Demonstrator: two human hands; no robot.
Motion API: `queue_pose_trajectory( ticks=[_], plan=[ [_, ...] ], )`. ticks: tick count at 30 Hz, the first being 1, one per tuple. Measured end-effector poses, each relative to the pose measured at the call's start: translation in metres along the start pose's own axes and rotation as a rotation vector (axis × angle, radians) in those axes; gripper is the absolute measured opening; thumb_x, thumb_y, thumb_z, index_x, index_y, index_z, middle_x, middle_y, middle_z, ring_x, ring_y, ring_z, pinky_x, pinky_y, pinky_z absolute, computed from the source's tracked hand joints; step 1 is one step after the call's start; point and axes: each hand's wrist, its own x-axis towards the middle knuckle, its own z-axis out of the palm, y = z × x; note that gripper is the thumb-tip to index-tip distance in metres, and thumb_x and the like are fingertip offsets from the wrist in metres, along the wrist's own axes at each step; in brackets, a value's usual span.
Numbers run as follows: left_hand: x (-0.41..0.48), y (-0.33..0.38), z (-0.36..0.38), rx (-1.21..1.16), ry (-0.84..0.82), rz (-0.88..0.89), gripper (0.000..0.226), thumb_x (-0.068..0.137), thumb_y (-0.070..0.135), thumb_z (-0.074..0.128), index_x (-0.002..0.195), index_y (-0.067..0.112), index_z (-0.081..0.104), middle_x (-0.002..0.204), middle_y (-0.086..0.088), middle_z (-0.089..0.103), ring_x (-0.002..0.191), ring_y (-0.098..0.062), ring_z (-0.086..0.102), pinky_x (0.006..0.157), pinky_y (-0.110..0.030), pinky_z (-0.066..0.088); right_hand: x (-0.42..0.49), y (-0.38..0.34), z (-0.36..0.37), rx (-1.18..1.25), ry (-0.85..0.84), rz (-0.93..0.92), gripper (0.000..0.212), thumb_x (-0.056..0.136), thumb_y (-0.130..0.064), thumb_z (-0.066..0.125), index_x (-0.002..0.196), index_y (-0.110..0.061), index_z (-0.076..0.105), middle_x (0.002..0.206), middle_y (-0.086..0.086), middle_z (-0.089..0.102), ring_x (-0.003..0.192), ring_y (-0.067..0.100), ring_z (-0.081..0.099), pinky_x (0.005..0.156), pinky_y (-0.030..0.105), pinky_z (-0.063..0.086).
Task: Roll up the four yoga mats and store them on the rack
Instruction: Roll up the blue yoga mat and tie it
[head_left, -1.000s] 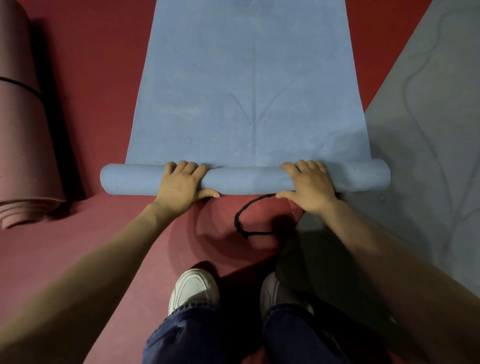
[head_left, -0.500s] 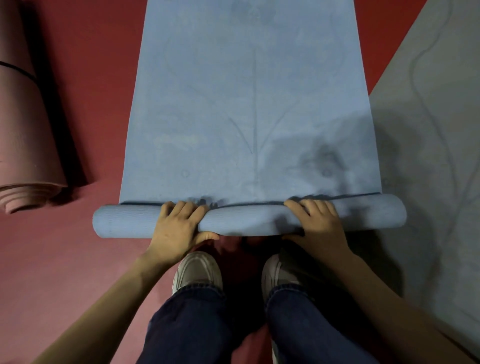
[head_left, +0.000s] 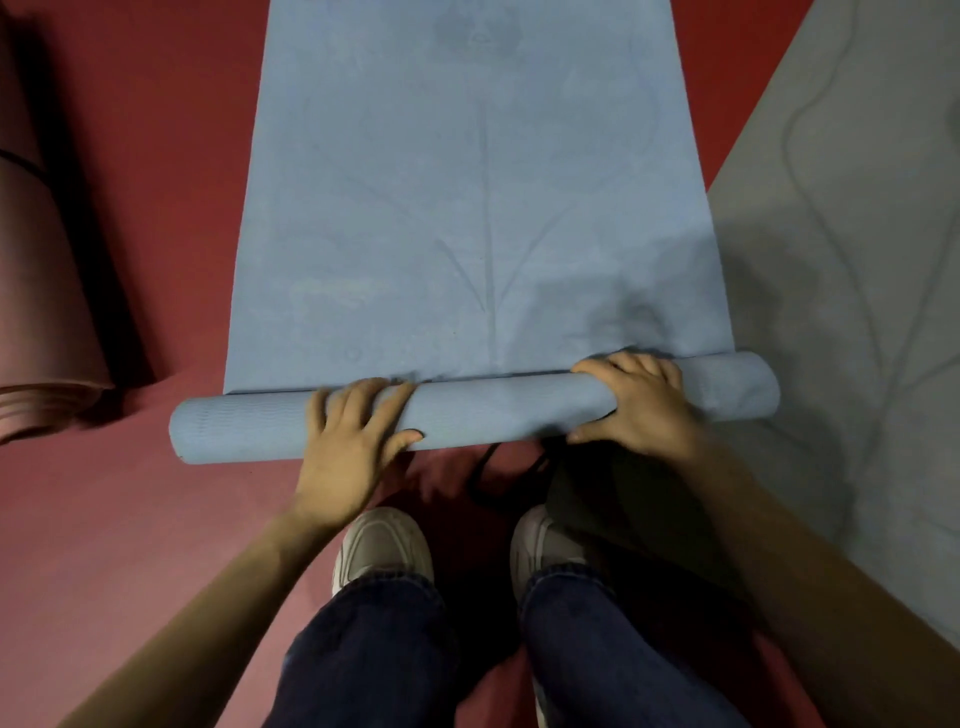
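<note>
1. Blue and partly wound, the yoga mat (head_left: 483, 208) lies on the red floor (head_left: 156, 156). Its near end forms a roll (head_left: 519, 410) lying crosswise just ahead of two white shoes (head_left: 387, 545).
2. Left hand (head_left: 353, 441) lies on the roll with fingers spread and fairly straight, thumb against the near side.
3. Right hand (head_left: 639, 405) grips the roll, fingers curled over the top, thumb on the near side.
4. Flat on the right is a grey mat (head_left: 857, 260); the roll's right end rests over its edge.
5. At far left, well apart, lies a rolled pink mat (head_left: 41, 286).
6. Between roll and shoes lies a black strap (head_left: 485, 475).
</note>
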Motion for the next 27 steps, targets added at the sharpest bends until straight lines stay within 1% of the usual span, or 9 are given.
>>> queue_pose_trajectory(
  ticks=[2,4,7,11,14,17,20,23,27],
  plan=[
    [-0.007,0.016,0.008,-0.074,0.053,-0.110,0.059,0.094,0.059,0.030,0.135,0.022,0.049,0.133,-0.009,0.051,0.127,-0.028,0.041,0.110,-0.053,0.011,0.011,-0.002,-0.010,0.003,-0.087,0.009,0.085,0.055,-0.067,0.075,0.131,-0.045,0.043,0.132,-0.009,0.045,0.127,0.019,0.033,0.104,0.031,0.016],
    [-0.002,0.019,0.012,-0.165,0.042,-0.216,0.066,0.088,0.068,0.032,0.133,0.025,0.053,0.136,-0.003,0.050,0.131,-0.025,0.038,0.112,-0.046,0.003,0.017,-0.004,-0.013,-0.023,-0.144,0.026,0.086,0.056,-0.065,0.076,0.132,-0.045,0.041,0.134,-0.009,0.044,0.129,0.019,0.032,0.106,0.032,0.016],
    [0.017,0.011,0.013,-0.153,0.009,-0.250,0.073,0.083,0.077,0.026,0.128,0.028,0.058,0.129,0.002,0.055,0.125,-0.019,0.041,0.109,-0.045,0.012,0.016,-0.001,-0.013,-0.013,-0.093,0.017,0.086,0.062,-0.070,0.067,0.138,-0.042,0.038,0.139,-0.008,0.042,0.131,0.018,0.031,0.107,0.030,0.013],
    [0.049,0.005,0.004,-0.138,-0.119,-0.304,0.078,0.073,0.080,0.027,0.128,0.033,0.057,0.128,0.004,0.057,0.126,-0.018,0.042,0.111,-0.044,0.013,0.002,0.000,0.014,0.042,0.237,-0.143,0.074,0.074,-0.066,0.041,0.139,-0.030,0.045,0.137,0.005,0.049,0.129,0.024,0.033,0.106,0.036,0.012],
    [0.076,-0.003,-0.004,-0.178,-0.298,-0.359,0.069,0.076,0.078,0.037,0.128,0.037,0.056,0.133,0.004,0.056,0.129,-0.018,0.041,0.111,-0.042,0.014,-0.003,-0.011,0.037,0.040,0.260,-0.128,0.083,0.070,-0.058,0.056,0.144,-0.033,0.026,0.149,0.006,0.027,0.139,0.025,0.011,0.111,0.036,-0.016],
    [0.086,-0.008,-0.004,-0.154,-0.368,-0.353,0.063,0.079,0.076,0.039,0.127,0.039,0.057,0.132,0.004,0.056,0.127,-0.017,0.044,0.108,-0.040,0.017,0.008,-0.013,0.034,0.024,0.284,-0.121,0.095,0.058,-0.057,0.076,0.138,-0.032,0.031,0.144,0.006,0.033,0.136,0.024,0.012,0.110,0.036,-0.018],
    [0.086,-0.011,-0.003,-0.170,-0.170,-0.241,0.047,0.091,0.062,0.039,0.116,0.033,0.066,0.124,0.006,0.060,0.121,-0.013,0.049,0.099,-0.035,0.022,0.025,-0.019,0.017,0.002,0.271,-0.087,0.090,0.055,-0.059,0.079,0.133,-0.033,0.044,0.135,0.001,0.042,0.130,0.022,0.022,0.111,0.038,-0.003],
    [0.074,-0.004,-0.003,-0.174,0.050,-0.146,0.052,0.092,0.050,0.032,0.111,0.020,0.069,0.110,-0.001,0.065,0.109,-0.022,0.059,0.094,-0.031,0.027,0.040,-0.023,-0.001,0.008,0.104,-0.028,0.086,0.061,-0.062,0.074,0.135,-0.038,0.039,0.136,-0.006,0.036,0.132,0.019,0.021,0.113,0.037,-0.003],
    [0.046,0.015,0.013,-0.147,0.113,-0.212,0.061,0.090,0.052,0.041,0.133,0.010,0.053,0.135,-0.008,0.053,0.132,-0.027,0.039,0.113,-0.036,0.007,0.054,-0.021,-0.017,0.040,-0.040,-0.004,0.080,0.063,-0.062,0.072,0.133,-0.043,0.038,0.137,-0.007,0.036,0.132,0.018,0.020,0.111,0.035,0.000]
  ],
)
